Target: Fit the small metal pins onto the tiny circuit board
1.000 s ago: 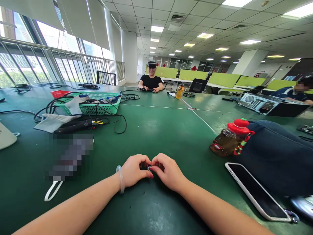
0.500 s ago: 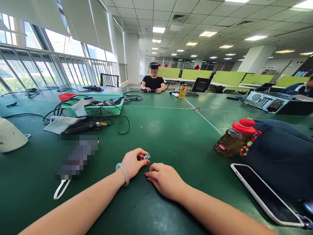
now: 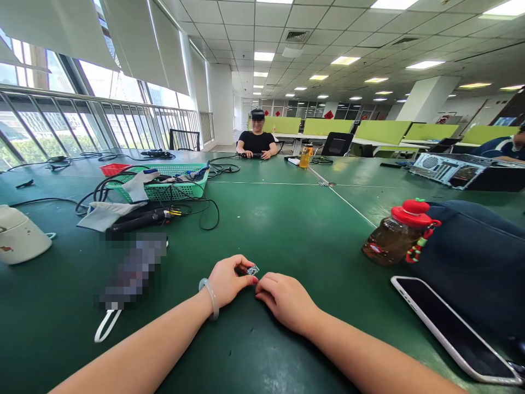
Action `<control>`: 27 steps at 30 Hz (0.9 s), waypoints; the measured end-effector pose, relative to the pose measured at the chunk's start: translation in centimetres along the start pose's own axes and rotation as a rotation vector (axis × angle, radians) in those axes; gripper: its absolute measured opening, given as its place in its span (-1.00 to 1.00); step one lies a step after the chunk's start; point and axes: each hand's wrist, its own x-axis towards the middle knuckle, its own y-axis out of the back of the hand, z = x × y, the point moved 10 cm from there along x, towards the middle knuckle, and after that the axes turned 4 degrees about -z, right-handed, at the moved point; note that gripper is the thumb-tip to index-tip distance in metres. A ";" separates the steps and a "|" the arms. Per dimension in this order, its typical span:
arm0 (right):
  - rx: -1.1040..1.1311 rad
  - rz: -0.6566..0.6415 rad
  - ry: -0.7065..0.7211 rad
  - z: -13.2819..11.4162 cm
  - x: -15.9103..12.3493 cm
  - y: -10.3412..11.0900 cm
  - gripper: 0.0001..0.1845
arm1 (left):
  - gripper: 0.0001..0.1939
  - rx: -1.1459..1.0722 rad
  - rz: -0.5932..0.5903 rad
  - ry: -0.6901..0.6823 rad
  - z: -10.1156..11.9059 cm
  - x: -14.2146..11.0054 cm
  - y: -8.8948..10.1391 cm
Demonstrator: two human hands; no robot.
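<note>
My left hand, with a pale bangle at its wrist, is closed in a pinch around a small silvery, dark-patterned piece. Its kind is too small to make out; it could be a little circuit board or metal part. Close by on the right, my right hand has its fingers curled together, the tips beside my left thumb and just below the piece. Whether those fingertips hold anything is hidden. Both hands are low over the green table.
A green basket with gloves and cables stands at left, a pixelated pouch nearer. On the right are a red-lidded bottle, a dark bag and a phone. A person sits across the table.
My right hand's fingers have curled in more and come closer to the small piece in my left hand. The whole view has shifted slightly, with near objects appearing a little lower.
</note>
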 end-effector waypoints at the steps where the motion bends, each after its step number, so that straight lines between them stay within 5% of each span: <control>1: 0.031 0.028 -0.013 0.3 0.0 0.4 -0.88 | -0.75 -0.010 -0.002 0.000 0.0 0.0 0.0; 8: 0.224 0.278 -0.070 1.9 -0.6 3.0 -0.87 | -0.73 -0.184 -0.077 -0.028 0.7 -0.5 -1.3; 16: 0.244 0.335 0.024 1.5 -0.8 3.3 -0.80 | -0.71 -0.263 -0.089 -0.011 0.4 -0.6 -1.6; 27: -0.057 0.479 0.162 -0.4 -2.0 4.9 -0.82 | -0.71 -0.392 -0.118 -0.012 0.7 -0.8 -2.1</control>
